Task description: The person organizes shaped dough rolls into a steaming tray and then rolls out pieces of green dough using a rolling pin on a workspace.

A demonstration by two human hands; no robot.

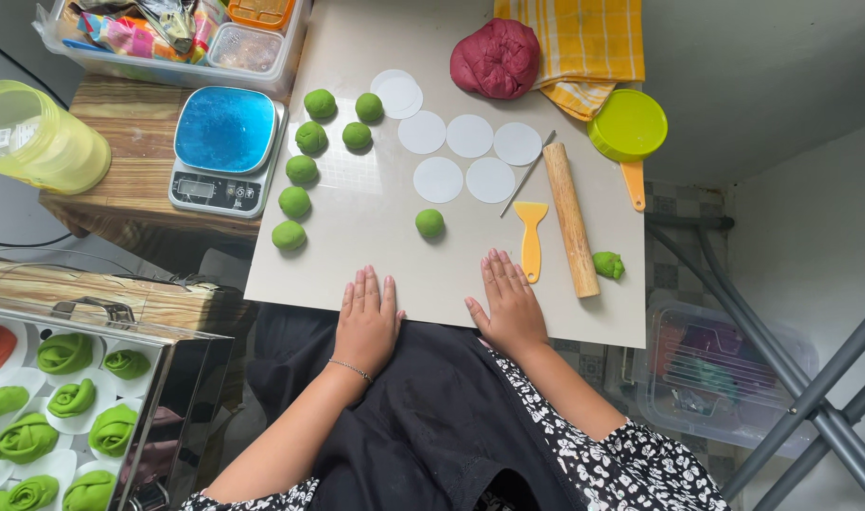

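Both hands lie flat, palms down, on the near edge of the pale desk (375,222). The left hand (366,317) and the right hand (510,305) have the fingers stretched out, so each grip is fully open and holds nothing. A single green dough ball (429,223) sits just beyond them, between both. A yellow scraper (531,238) lies just beside the right fingertips, next to a wooden rolling pin (571,218).
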